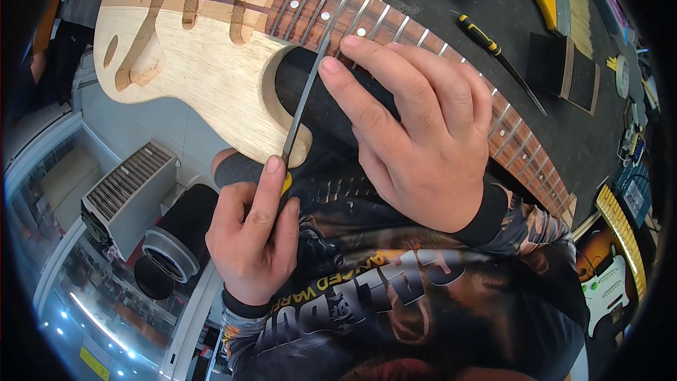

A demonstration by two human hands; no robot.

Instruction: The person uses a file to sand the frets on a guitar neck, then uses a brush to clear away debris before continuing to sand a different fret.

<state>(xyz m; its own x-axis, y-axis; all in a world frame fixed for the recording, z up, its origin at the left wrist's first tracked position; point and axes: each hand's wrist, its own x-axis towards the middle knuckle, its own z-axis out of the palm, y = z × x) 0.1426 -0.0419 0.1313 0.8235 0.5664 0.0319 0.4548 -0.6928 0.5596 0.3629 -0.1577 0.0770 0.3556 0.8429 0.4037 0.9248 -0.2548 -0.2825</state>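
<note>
**Hands steady a thin file on the guitar frets**

Left hand (250,233) pinches the yellow handle of a slim file (305,99); right hand (416,134) presses fingertips on its blade over the fretboard (395,35), near the surface's near edge. Stiff, light steel, probably slippery; best held by the handle.

Slim grey file (305,95) slanted across unfinished guitar's fretboard (367,25)

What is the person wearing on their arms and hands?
Both hands, the left hand and the right hand, are bare, with no gloves. The sleeves are dark with orange-brown printed patterns and end in plain black cuffs at the wrists.
</note>
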